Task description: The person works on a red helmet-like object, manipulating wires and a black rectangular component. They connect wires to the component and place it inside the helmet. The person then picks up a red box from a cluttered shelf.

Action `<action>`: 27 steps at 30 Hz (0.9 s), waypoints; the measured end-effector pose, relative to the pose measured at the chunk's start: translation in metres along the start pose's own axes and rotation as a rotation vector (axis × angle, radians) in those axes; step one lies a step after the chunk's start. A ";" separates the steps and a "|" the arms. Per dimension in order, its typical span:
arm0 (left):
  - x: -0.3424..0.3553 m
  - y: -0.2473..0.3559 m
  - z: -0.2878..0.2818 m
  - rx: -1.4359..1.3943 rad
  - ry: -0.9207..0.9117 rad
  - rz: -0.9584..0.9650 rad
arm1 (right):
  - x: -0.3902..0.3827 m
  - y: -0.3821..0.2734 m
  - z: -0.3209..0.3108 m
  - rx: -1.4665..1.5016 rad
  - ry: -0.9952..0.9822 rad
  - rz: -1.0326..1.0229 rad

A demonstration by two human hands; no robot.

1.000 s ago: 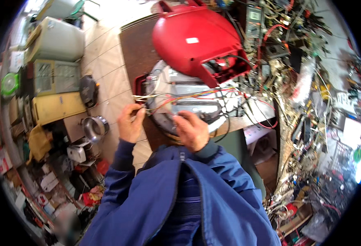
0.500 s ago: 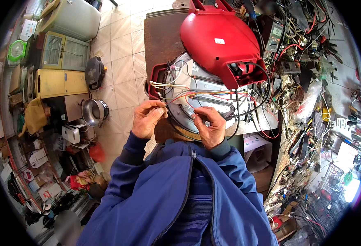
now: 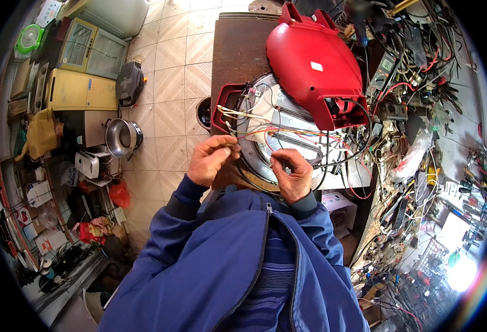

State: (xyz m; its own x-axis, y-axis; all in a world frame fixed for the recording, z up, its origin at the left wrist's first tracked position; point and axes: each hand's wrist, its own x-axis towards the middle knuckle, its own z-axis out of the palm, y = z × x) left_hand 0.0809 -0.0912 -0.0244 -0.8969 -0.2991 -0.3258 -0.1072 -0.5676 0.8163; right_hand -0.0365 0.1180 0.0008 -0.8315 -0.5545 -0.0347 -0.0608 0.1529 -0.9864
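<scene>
Right hand: one, thumb and forefinger pinching the end of a thin red insulated wire. Left hand: one, thumb and fingertips drawn together; whether they pinch anything is too small to tell. A gap parts the two hands, over the near rim of a grey metal round-ended appliance base. The near edge of the brown wooden table lies just below them; its left edge drops to pale tiled floor.

Pose: both wrists bent inward, palms down, forearms rising from the lower edge in blue sleeves.

Count: one base, open, on the tabletop — a multicoloured wire bundle across it, strands too fine to number. One red plastic handle at its left end. One domed red plastic shell partly over the far side. One round steel pan — well apart, left.
</scene>
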 end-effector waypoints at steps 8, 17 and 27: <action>-0.019 -0.046 -0.014 0.149 0.240 -0.191 | -0.007 0.004 -0.002 -0.076 -0.020 0.091; 0.007 -0.067 -0.025 0.343 0.262 -0.251 | -0.003 0.003 -0.012 0.060 0.051 0.237; -0.002 -0.037 -0.025 0.148 0.131 -0.087 | 0.011 -0.001 -0.027 0.106 0.123 0.271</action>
State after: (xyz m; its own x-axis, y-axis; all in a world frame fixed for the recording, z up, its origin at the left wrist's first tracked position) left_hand 0.0971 -0.0894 -0.0660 -0.8189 -0.3570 -0.4494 -0.2521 -0.4798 0.8404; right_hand -0.0608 0.1340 0.0054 -0.8706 -0.4008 -0.2855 0.2250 0.1918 -0.9553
